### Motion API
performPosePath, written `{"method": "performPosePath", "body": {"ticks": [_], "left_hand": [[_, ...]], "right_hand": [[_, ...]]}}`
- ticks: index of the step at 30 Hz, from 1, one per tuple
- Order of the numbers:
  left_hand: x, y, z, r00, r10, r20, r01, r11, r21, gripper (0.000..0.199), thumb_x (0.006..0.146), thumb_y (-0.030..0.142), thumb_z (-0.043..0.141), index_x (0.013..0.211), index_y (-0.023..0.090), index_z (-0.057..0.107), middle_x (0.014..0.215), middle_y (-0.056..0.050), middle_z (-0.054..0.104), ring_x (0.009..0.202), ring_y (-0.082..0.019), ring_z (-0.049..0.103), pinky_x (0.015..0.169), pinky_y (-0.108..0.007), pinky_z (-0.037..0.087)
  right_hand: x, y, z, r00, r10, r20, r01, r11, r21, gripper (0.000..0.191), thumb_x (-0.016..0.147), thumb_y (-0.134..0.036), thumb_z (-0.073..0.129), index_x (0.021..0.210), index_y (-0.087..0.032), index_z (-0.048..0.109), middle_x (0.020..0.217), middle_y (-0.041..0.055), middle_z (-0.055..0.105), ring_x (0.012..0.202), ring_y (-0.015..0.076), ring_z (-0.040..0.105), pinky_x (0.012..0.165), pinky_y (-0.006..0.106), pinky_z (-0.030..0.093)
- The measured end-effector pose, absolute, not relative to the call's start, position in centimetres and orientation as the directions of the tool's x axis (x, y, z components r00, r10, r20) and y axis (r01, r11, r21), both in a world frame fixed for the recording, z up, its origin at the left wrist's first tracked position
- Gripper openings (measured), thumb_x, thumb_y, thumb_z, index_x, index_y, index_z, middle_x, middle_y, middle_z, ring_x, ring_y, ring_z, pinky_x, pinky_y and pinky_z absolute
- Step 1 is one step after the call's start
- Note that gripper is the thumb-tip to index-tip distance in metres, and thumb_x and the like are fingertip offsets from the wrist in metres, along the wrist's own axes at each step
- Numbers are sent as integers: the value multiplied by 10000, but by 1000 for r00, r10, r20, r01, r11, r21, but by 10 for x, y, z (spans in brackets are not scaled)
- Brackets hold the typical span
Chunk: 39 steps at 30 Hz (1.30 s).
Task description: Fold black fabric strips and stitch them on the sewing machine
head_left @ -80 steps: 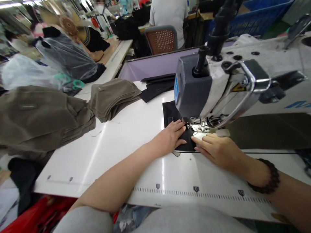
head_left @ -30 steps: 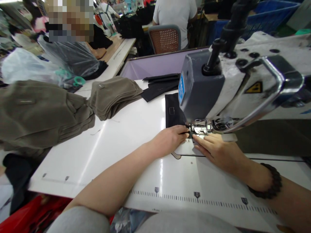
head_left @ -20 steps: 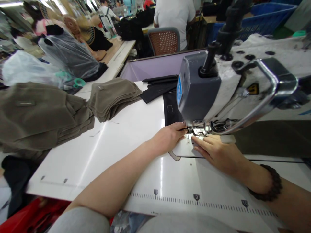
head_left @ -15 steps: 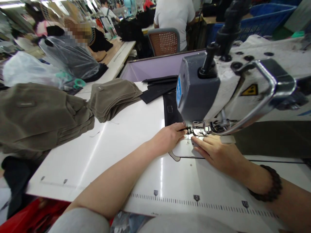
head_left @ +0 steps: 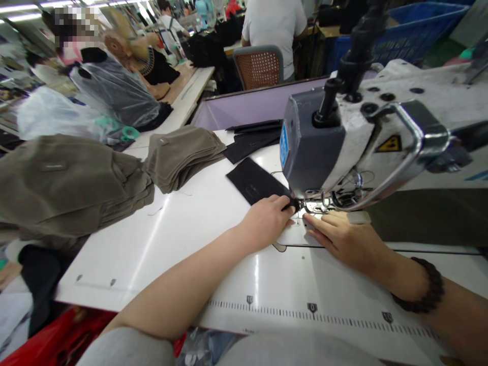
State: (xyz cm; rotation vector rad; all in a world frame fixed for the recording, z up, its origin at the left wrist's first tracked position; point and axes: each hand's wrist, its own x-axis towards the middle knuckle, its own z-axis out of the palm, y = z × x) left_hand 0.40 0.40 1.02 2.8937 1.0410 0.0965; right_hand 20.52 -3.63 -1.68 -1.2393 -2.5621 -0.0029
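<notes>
A black fabric piece (head_left: 253,183) lies slanted on the white table, its near end at the needle area of the sewing machine (head_left: 314,142). My left hand (head_left: 267,218) has its fingers closed on that near end, just left of the presser foot. My right hand (head_left: 343,236) rests on the metal plate right of the needle, fingers stretched out and nothing visible in them. A dark bracelet is on the right wrist.
Olive-brown fabric stacks (head_left: 183,155) lie at the left. Folded black pieces (head_left: 253,140) sit behind the machine head. Dark fabric (head_left: 430,218) lies under the machine arm. Beyond are a chair (head_left: 259,66), a seated person (head_left: 272,30) and a blue crate (head_left: 404,43).
The black piece has turned from pointing straight away to slanting back left, its near end still at the needle. My left hand has shifted slightly with it; my right hand stays nearly in place.
</notes>
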Motion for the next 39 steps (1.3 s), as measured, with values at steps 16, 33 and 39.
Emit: {"method": "performPosePath", "body": {"ticks": [16, 33, 39], "left_hand": [[3, -21, 20, 836, 548, 22, 537, -827, 166, 370, 834, 378, 521, 1061, 89, 563, 1094, -118, 531, 994, -233, 513, 852, -346, 470], [5, -34, 4, 856, 479, 196, 472, -878, 84, 262, 899, 238, 395, 992, 70, 572, 1066, -106, 597, 975, -202, 551, 843, -341, 491], [-1, -40, 2, 858, 462, 224, 445, -887, 123, 290, 918, 171, 329, 1069, 21, 527, 1111, -130, 572, 1060, -190, 525, 908, -277, 467]], "right_hand": [[214, -35, -17, -636, 692, 340, 696, 706, -135, 313, 898, -295, 395, 1077, -146, 603, 703, 36, 632, 657, 141, 573, 565, 246, 405], [214, -42, -7, -698, 646, 309, 601, 763, -239, 304, 866, -382, 444, 887, -121, 599, 627, 28, 570, 599, 145, 518, 559, 277, 358], [213, -44, -9, -759, 558, 335, 539, 827, -157, 323, 880, -355, 423, 995, -102, 589, 628, 26, 565, 574, 148, 496, 538, 291, 341]]}}
